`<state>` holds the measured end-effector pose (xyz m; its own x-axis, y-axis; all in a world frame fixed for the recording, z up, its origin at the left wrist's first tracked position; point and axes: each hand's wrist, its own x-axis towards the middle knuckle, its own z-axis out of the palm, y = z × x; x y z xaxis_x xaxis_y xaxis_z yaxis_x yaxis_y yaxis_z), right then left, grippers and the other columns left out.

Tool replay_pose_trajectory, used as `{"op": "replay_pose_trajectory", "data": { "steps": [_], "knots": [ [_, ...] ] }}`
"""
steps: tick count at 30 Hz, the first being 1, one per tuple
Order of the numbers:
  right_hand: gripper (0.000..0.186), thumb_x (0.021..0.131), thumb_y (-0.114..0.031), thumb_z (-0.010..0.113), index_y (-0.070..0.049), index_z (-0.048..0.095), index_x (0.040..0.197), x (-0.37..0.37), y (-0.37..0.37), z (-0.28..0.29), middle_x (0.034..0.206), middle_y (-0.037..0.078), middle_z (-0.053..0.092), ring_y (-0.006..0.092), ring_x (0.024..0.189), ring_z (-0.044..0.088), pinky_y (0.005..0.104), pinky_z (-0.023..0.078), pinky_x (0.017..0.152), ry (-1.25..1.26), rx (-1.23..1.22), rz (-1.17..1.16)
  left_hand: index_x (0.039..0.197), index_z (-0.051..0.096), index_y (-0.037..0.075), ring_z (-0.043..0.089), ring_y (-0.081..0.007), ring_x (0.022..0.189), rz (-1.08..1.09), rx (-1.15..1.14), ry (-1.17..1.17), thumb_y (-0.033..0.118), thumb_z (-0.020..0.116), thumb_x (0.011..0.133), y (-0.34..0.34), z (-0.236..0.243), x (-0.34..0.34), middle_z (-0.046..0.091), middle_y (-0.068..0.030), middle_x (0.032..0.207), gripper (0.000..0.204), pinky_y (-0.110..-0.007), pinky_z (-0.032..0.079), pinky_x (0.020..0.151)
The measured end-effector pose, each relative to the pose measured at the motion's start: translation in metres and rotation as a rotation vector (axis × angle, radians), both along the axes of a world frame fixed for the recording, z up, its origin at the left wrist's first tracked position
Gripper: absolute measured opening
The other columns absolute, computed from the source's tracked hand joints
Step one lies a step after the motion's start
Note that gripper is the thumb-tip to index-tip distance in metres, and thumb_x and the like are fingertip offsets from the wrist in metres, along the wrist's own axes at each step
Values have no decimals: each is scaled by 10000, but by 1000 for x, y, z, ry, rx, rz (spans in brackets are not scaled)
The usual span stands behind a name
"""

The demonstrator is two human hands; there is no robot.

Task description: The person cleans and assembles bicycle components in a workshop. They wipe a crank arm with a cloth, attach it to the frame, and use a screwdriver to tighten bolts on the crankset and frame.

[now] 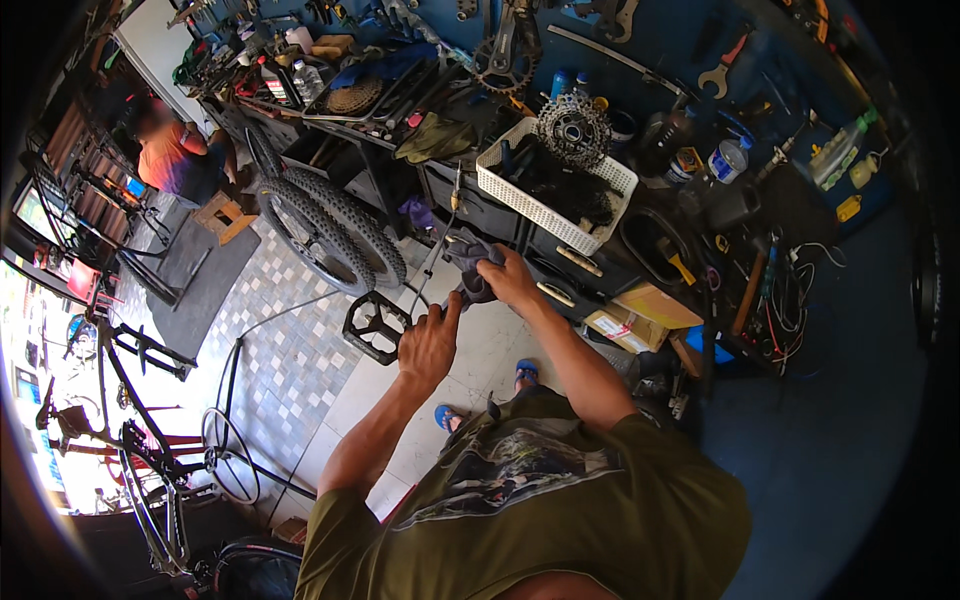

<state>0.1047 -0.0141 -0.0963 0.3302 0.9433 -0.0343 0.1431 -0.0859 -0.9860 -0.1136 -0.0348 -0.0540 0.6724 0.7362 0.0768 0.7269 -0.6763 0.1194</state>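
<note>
My left hand (pixel 428 345) is closed at the inner side of a black platform bicycle pedal (pixel 375 328), which sticks out to the left with its open frame showing. Just right of and above it, my right hand (pixel 510 278) grips a bunched dark grey rag (pixel 468 255). The left fingertips touch the lower part of this cloth. Fingers and cloth hide the pedal's axle end. Both hands are in front of my body, over the tiled floor.
Ahead is a cluttered workbench with a white plastic basket (pixel 545 215) holding dark parts and a cassette (pixel 574 130). Bicycle tyres (pixel 315 230) lean against the bench. A bike frame (pixel 125 430) stands on a repair stand at left. Another person (pixel 180 160) sits farther off.
</note>
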Motion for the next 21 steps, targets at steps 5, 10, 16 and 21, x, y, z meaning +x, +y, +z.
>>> {"op": "replay_pose_trajectory", "data": {
  "steps": [5, 10, 16, 21],
  "knots": [
    [162, 916, -227, 681, -80, 693, 985, 13, 2, 6, 793, 0, 659, 110, 654, 610, 282, 445, 508, 392, -188, 118, 1465, 489, 134, 739, -309, 792, -5, 50, -12, 85, 618, 940, 5, 6, -1, 651, -138, 980, 543, -447, 606, 612],
    [221, 916, -246, 715, -99, 699, 1080, 81, 32, -28, 820, 10, 661, 91, 560, 585, 270, 387, 389, 1097, -103, -24, 1423, 510, 114, 709, -371, 689, 227, -101, -547, 162, 661, 983, 14, 4, -5, 685, -204, 909, 468, -461, 573, 595],
    [753, 894, -512, 788, -48, 540, 1432, 149, 78, 110, 1269, 222, 644, 339, 1121, 658, 483, 554, 900, -694, 185, -213, 1273, 491, 38, 539, -106, 496, 641, -859, -1337, 141, 682, 1001, 11, -13, -27, 569, -28, 703, 347, -293, 428, 413],
    [773, 845, -489, 840, -71, 590, 1444, 128, 90, 93, 1532, 287, 514, 417, 1431, 477, 551, 428, 1116, -1366, 51, -107, 1223, 476, 47, 533, -104, 478, 747, -859, -1495, 110, 680, 1010, -16, -17, -31, 553, -19, 692, 302, -285, 425, 404]
  ]
}}
